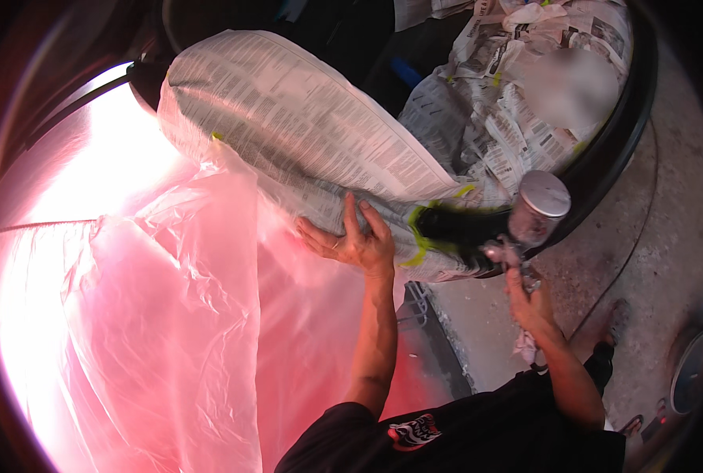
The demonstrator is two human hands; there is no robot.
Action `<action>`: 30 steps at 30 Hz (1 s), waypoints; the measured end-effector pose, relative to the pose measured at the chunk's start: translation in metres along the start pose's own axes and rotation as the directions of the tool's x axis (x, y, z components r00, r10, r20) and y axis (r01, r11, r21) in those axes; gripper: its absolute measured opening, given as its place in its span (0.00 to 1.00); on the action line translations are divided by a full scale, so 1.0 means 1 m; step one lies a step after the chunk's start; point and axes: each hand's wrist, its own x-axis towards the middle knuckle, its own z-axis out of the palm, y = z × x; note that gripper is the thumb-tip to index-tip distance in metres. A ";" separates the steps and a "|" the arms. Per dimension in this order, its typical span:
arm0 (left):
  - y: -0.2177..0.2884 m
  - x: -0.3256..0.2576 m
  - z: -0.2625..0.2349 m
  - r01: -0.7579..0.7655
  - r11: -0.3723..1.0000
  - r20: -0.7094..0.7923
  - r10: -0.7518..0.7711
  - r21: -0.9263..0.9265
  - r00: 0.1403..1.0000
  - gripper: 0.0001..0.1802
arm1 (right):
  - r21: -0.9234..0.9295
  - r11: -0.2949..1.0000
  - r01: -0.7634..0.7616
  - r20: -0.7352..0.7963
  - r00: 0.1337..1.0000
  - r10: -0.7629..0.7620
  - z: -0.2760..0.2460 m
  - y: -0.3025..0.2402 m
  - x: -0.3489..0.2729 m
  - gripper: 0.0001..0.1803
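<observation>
My right hand (pixel 531 306) is closed around a spray gun (pixel 506 254) whose metal cup (pixel 542 206) points up toward me. Just to the left of the gun lies a bare dark panel (pixel 455 225), edged with yellow-green masking tape (pixel 419 254). Newspaper sheets (pixel 296 110) cover the curved part beside and behind it. With fingers spread, my left hand (pixel 361 243) rests on the lower edge of that newspaper, left of the bare patch. Whether the gun's trigger is pulled cannot be made out.
Thin plastic sheeting (pixel 162 315), lit pink, hangs across the left side. More crumpled newspaper (pixel 517 102) lies at the far right, inside a curved black rim (pixel 639 102). A thin hose (pixel 631 244) crosses the concrete floor (pixel 588 276). A round container (pixel 694 370) stands at the lower right.
</observation>
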 end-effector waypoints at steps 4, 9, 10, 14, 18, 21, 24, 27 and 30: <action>0.006 -0.003 0.001 0.020 1.000 0.024 -0.020 0.014 0.999 0.15 | 0.057 0.997 -0.060 0.165 0.985 0.050 0.006 -0.015 0.001 0.20; 0.006 0.000 -0.002 0.026 0.998 0.060 -0.029 0.050 0.998 0.15 | -0.123 0.989 -0.083 0.179 0.978 0.104 -0.025 -0.022 0.011 0.21; 0.007 0.000 -0.004 0.020 0.998 0.065 -0.024 0.057 0.998 0.15 | -0.166 0.983 -0.084 0.122 0.987 0.105 -0.036 -0.022 0.013 0.22; 0.008 0.002 -0.001 0.042 0.997 0.076 -0.047 0.065 0.996 0.15 | -0.313 0.932 -0.182 -0.137 0.980 0.145 -0.098 -0.009 0.036 0.24; 0.010 0.003 -0.002 0.044 0.996 0.096 -0.052 0.079 0.994 0.15 | -0.373 0.927 -0.044 -0.367 0.924 -0.103 -0.177 -0.011 0.074 0.30; 0.012 0.005 -0.002 0.025 0.996 0.107 -0.034 0.086 0.994 0.14 | -0.445 0.892 -0.080 -0.513 0.839 -0.180 -0.249 -0.023 0.100 0.30; 0.012 0.004 0.001 0.021 0.995 0.103 -0.031 0.093 0.994 0.15 | -0.429 0.899 -0.083 -0.615 0.756 -0.223 -0.302 -0.042 0.110 0.31; 0.014 0.000 0.001 0.019 0.994 0.121 -0.032 0.109 0.992 0.15 | -0.428 0.893 -0.137 -0.675 0.706 -0.215 -0.335 -0.053 0.097 0.31; 0.015 0.003 -0.001 -0.028 0.990 0.110 0.013 0.138 0.994 0.14 | -0.355 0.883 -0.306 -0.718 0.694 -0.049 -0.347 -0.049 0.070 0.30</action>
